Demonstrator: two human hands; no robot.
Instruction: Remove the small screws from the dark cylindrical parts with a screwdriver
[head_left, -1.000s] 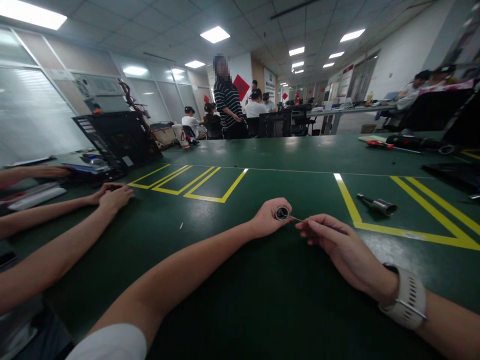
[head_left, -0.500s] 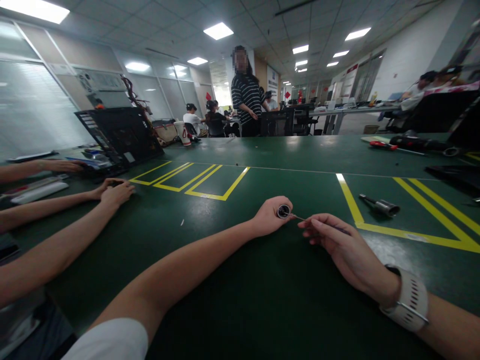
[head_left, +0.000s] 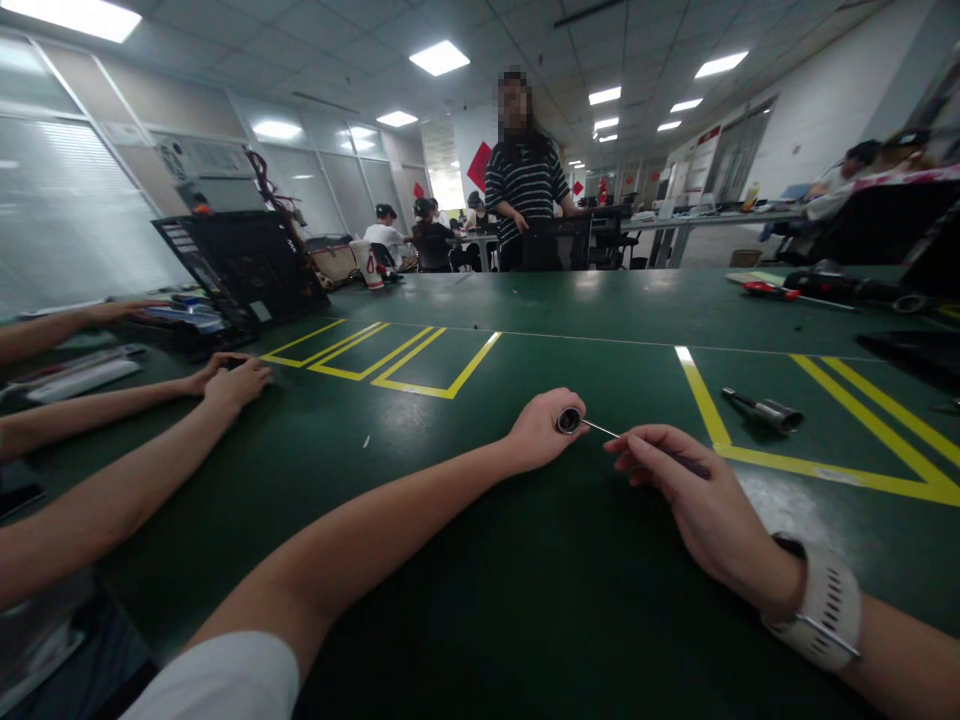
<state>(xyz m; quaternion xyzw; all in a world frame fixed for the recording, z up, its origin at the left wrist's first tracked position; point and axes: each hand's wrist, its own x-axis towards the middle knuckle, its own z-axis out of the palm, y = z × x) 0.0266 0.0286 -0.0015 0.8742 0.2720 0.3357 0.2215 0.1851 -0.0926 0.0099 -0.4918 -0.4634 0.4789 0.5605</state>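
Observation:
My left hand (head_left: 541, 432) is closed around a dark hollow cylinder (head_left: 569, 421), its bright metal rim and open end facing me; the rest is hidden in my palm. In my right hand (head_left: 686, 485), which wears a watch, a thin screwdriver (head_left: 600, 429) is pinched between thumb and fingers. Its slim metal shaft reaches toward the cylinder, with the tip at the rim's right edge; whether they touch I cannot tell. The dark handle (head_left: 688, 464) lies along my palm. Right of my hands, a metal tube-shaped part with a narrow stem (head_left: 766, 411) rests inside a yellow-taped area.
Yellow tape (head_left: 420, 388) marks the green table (head_left: 465, 560). Far right lie a red-handled screwdriver (head_left: 771, 291) and a black tool (head_left: 844, 287). At left, co-workers' hands (head_left: 234, 382) work near a black panel (head_left: 244, 265). A person in a striped top (head_left: 525, 180) stands beyond the table.
The screwdriver's tip has shifted from inside the cylinder's opening to its right edge, and my right hand has moved slightly right. The standing person has moved right and nearer.

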